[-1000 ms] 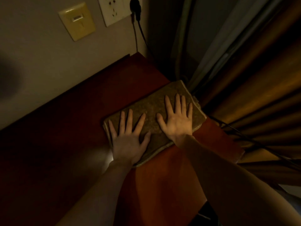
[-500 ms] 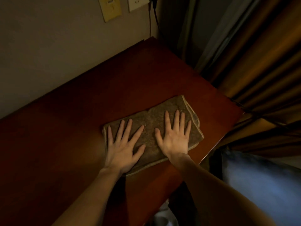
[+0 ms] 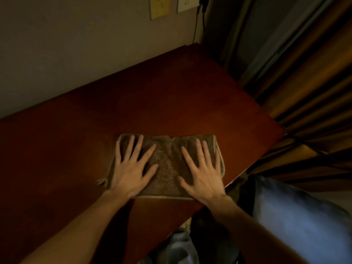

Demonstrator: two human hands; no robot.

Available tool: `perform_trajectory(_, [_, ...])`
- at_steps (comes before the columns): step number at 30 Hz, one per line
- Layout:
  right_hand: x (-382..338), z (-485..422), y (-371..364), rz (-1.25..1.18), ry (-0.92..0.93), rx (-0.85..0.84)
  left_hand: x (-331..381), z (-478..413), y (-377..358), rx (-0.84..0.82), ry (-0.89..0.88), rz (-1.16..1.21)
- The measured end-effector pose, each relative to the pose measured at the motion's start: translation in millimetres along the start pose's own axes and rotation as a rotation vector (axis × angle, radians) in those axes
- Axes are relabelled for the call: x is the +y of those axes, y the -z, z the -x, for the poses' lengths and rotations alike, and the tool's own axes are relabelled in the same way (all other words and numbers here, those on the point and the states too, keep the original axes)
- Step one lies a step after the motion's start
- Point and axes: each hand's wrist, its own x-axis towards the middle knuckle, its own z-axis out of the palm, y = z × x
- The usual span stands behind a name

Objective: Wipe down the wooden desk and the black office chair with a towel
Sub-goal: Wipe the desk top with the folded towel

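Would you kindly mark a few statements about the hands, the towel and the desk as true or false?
1. The left hand and the right hand lie flat on the towel. True.
2. The towel is crumpled into a ball. False: it lies folded flat on the desk.
3. A cable is plugged in at the wall socket. True.
4. The curtain hangs left of the desk. False: it hangs to the desk's right.

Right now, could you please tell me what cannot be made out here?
Head view only.
The desk under the towel: hidden by towel, left hand and right hand.
The wall plates: cut off by top edge.
The blue shape, lower right: too blurred to identify.
The office chair: not recognisable.
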Motion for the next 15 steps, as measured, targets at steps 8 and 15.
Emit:
perform_trajectory(8, [33.5, -69.5, -10.8, 0.022, 0.312, -0.193, 28.9, -44.0, -15.8, 0.009, 0.352, 0.08])
perform_trajectory(15, [37.4, -115.4, -4.4, -0.059, 0.083, -0.143, -1.3, -128.2, -0.2, -0.025, 0.236, 0.036])
